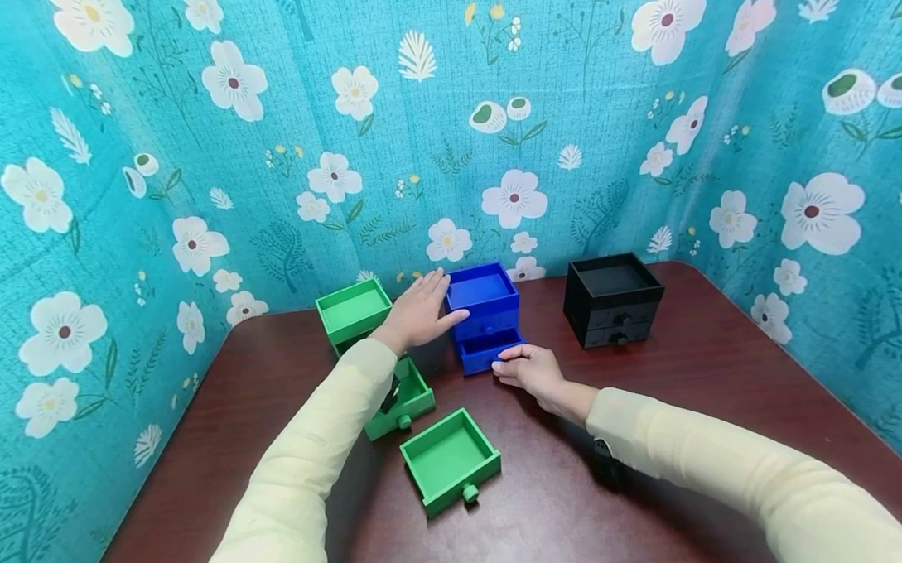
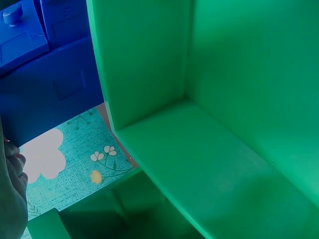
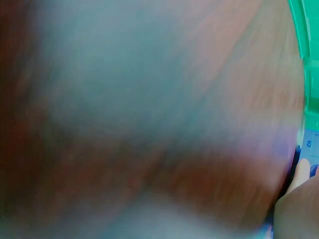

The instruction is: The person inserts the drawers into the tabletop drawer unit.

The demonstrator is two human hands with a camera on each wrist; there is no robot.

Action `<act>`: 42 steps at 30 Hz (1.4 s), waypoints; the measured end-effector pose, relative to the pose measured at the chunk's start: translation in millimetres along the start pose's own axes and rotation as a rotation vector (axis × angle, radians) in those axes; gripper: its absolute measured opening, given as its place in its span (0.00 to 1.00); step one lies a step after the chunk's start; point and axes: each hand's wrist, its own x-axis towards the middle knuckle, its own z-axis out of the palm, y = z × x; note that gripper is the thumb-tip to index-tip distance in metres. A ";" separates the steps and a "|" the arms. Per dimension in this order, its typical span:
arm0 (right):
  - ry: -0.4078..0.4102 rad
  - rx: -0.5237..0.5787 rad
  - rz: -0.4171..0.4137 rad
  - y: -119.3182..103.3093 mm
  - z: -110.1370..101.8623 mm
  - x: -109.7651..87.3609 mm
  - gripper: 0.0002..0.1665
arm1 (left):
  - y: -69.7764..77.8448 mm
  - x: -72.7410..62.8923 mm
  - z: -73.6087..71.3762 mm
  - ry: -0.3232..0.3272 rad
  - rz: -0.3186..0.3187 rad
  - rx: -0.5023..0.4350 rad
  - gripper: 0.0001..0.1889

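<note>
A small blue cabinet (image 1: 484,290) with an open tray top stands at the middle back of the table. Its lower drawer (image 1: 478,362) is pulled partway out, while the upper one is in. My left hand (image 1: 419,311) rests against the cabinet's left side with straight fingers, thumb toward the front. With bent fingers, my right hand (image 1: 532,372) pinches the lower drawer's front at its knob, which the fingers hide. The left wrist view shows the cabinet's blue side (image 2: 55,94) close to the left fingers (image 2: 15,169). Mostly blur fills the right wrist view, with the hand (image 3: 299,206) at its edge.
A green cabinet (image 1: 353,310) stands on the left, partly behind my left arm. One green drawer (image 1: 418,394) sits before it; another green drawer (image 1: 451,457) lies nearer on the brown table (image 1: 563,493). A black cabinet (image 1: 614,296) stands at right, before the floral curtain (image 1: 514,163).
</note>
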 end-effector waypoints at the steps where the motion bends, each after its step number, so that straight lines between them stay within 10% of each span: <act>1: -0.001 -0.001 0.001 -0.4 -0.4 0.6 0.10 | 0.0 0.0 -0.1 0.001 -0.002 0.001 0.46; 42: 0.051 -0.034 0.031 -4.5 6.2 9.5 0.09 | -1.6 1.8 1.2 -0.018 -0.002 0.002 0.47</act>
